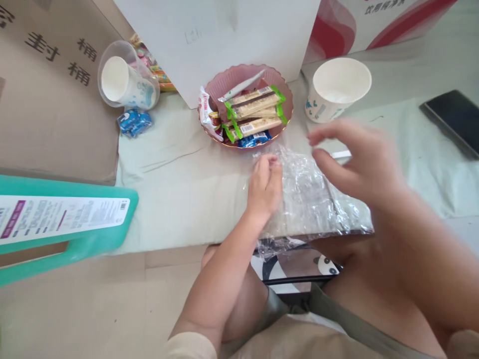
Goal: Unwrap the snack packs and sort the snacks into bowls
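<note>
Crinkled clear plastic wrap (310, 194) lies on the cloth-covered table in front of me and hangs over its near edge. My left hand (266, 182) is closed at the left side of the wrap, fingertips pinched on it. Above the wrap's right part is my right hand (359, 162), blurred, with thumb and forefinger apart and nothing between them. A short white strip (341, 154) shows partly behind that hand. Just beyond my left hand stands a pink ribbed bowl (275, 80) of wrapped snack bars (254, 107). A large paper cup (340, 82) stands behind my right hand.
A black phone (454, 119) lies at right. Cardboard (56, 114) and white boxes (224, 30) border the table. At left are nested cups (129, 82), blue packets (133, 122) and a green-handled container (93, 219). My legs are under the near edge.
</note>
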Available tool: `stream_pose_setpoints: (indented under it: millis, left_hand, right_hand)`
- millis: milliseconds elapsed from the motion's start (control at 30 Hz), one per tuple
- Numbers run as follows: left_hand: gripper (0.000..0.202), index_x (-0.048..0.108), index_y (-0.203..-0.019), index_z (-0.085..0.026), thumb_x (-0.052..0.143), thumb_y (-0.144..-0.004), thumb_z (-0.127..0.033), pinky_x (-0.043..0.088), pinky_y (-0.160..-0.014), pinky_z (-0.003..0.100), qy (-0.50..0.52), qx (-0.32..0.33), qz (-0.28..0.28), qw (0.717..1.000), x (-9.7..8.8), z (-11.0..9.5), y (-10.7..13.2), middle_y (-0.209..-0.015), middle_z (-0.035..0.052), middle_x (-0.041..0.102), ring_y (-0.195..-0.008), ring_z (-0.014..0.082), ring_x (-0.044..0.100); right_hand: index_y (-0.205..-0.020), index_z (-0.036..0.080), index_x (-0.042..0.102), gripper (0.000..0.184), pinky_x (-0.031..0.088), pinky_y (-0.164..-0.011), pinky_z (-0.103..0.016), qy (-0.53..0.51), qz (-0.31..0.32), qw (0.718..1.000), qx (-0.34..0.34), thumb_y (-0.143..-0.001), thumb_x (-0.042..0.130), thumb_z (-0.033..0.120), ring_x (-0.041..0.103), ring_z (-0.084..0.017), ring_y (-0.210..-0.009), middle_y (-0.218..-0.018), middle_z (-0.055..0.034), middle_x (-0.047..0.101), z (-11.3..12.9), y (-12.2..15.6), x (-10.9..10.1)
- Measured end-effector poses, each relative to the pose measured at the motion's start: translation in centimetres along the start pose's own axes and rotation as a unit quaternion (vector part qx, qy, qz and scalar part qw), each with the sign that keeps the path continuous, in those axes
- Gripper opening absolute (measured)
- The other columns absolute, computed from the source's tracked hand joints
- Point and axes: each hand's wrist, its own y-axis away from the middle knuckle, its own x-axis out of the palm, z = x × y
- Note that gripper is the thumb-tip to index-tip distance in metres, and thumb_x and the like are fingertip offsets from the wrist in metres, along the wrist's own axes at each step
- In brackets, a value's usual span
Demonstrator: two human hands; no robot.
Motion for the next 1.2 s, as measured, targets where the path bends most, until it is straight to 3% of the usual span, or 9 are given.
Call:
stream_pose_setpoints:
  millis: [100, 233, 433, 533, 633, 767, 933, 1067, 1200]
  left_hand:
    - [0.023, 0.057, -0.103, -0.026, 0.039, -0.104, -0.04, 0.046, -0.106, 0.035, -0.006, 0.022, -0.021, 1.0, 0.1, 0.4, -0.3, -0.116, 0.0075, 0.069, -0.116, 0.0211, 0.062]
    - [0.024, 0.06, -0.1, -0.025, 0.043, -0.102, -0.041, 0.049, -0.098, 0.035, -0.003, 0.087, -0.06, 0.994, 0.5, 1.8, -1.0, -0.104, 0.0065, 0.07, -0.105, 0.0212, 0.064]
    - [0.023, 0.063, -0.098, -0.023, 0.049, -0.1, -0.042, 0.051, -0.098, 0.037, -0.016, 0.218, -0.14, 0.966, 0.1, 3.3, -1.1, -0.103, 0.0056, 0.07, -0.103, 0.021, 0.067]
    - [0.018, 0.061, -0.098, -0.023, 0.059, -0.094, -0.041, 0.048, -0.105, 0.041, -0.067, 0.281, -0.258, 0.922, -0.8, 3.9, -0.8, -0.107, 0.0057, 0.065, -0.111, 0.0229, 0.063]
    - [0.039, 0.058, -0.112, -0.025, 0.074, -0.083, -0.047, 0.045, -0.108, 0.044, -0.083, 0.26, -0.34, 0.9, -1.8, 4.8, -1.0, -0.119, 0.0068, 0.058, -0.122, 0.0256, 0.057]
    - [0.063, 0.051, -0.124, -0.029, 0.08, -0.076, -0.057, 0.056, -0.081, 0.033, 0.056, 0.137, -0.226, 0.963, -2.0, 5.7, -1.7, -0.116, 0.0057, 0.063, -0.099, 0.0192, 0.066]
    - [0.037, 0.061, -0.094, -0.023, 0.085, -0.074, -0.042, 0.039, -0.044, 0.019, 0.153, -0.015, -0.158, 0.975, -1.4, 4.3, -2.1, -0.077, -0.0028, 0.062, -0.055, 0.0075, 0.056]
    - [0.034, 0.058, -0.091, -0.023, 0.08, -0.081, -0.047, 0.025, -0.037, 0.019, 0.171, 0.049, -0.209, 0.962, -1.8, 3.4, -2.1, -0.082, -0.0047, 0.063, -0.049, 0.0027, 0.051]
    - [0.045, 0.053, -0.096, -0.026, 0.077, -0.081, -0.062, 0.028, -0.038, 0.02, 0.171, 0.133, -0.239, 0.947, -2.8, 3.1, -1.9, -0.09, -0.0052, 0.066, -0.044, 0.0009, 0.045]
  right_hand:
    - [-0.117, 0.037, 0.065, 0.034, 0.057, -0.095, -0.058, 0.008, 0.039, 0.999, 0.037, -0.085, 0.06, 0.025, 0.071, -0.034, -0.111, -0.113, -0.0062, 0.073, -3.9, 6.6, -0.6]
    - [-0.131, 0.036, 0.062, 0.052, 0.048, -0.109, -0.066, 0.015, 0.09, 0.996, 0.02, -0.08, 0.064, 0.025, 0.059, -0.039, -0.135, -0.14, -0.0079, 0.065, -7.2, 9.4, 0.3]
    - [-0.09, 0.025, 0.066, 0.01, 0.059, -0.092, -0.049, -0.041, -0.054, 0.993, 0.093, -0.087, 0.059, 0.019, 0.073, -0.028, -0.103, -0.106, -0.0075, 0.076, -8.5, 9.2, 1.7]
    - [-0.094, 0.025, 0.063, 0.011, 0.06, -0.085, -0.045, -0.077, -0.13, 0.975, 0.164, -0.088, 0.057, 0.019, 0.074, -0.025, -0.092, -0.097, -0.0054, 0.075, -8.6, 9.4, 1.7]
    - [-0.098, 0.025, 0.06, 0.009, 0.059, -0.075, -0.039, -0.125, -0.181, 0.954, 0.203, -0.092, 0.054, 0.022, 0.073, -0.02, -0.082, -0.097, -0.0039, 0.073, -8.9, 9.6, 1.5]
    - [-0.099, 0.026, 0.057, 0.003, 0.053, -0.059, -0.032, -0.169, -0.196, 0.936, 0.237, -0.096, 0.056, 0.028, 0.069, -0.015, -0.065, -0.099, -0.0023, 0.071, -9.4, 9.7, 1.7]
    - [-0.097, 0.027, 0.06, 0.004, 0.045, -0.047, -0.03, -0.16, -0.196, 0.933, 0.254, -0.094, 0.058, 0.029, 0.057, -0.012, -0.054, -0.095, -0.0031, 0.069, -9.7, 9.2, 1.7]
    - [-0.103, 0.028, 0.066, 0.015, 0.057, -0.065, -0.035, -0.151, -0.172, 0.943, 0.242, -0.098, 0.054, 0.036, 0.07, -0.02, -0.083, -0.099, -0.0055, 0.07, -10.0, 9.2, 1.5]
    - [-0.116, 0.031, 0.064, 0.024, 0.06, -0.069, -0.037, -0.214, -0.107, 0.945, 0.224, -0.101, 0.05, 0.045, 0.071, -0.021, -0.091, -0.107, -0.0059, 0.07, -10.2, 9.3, 1.8]
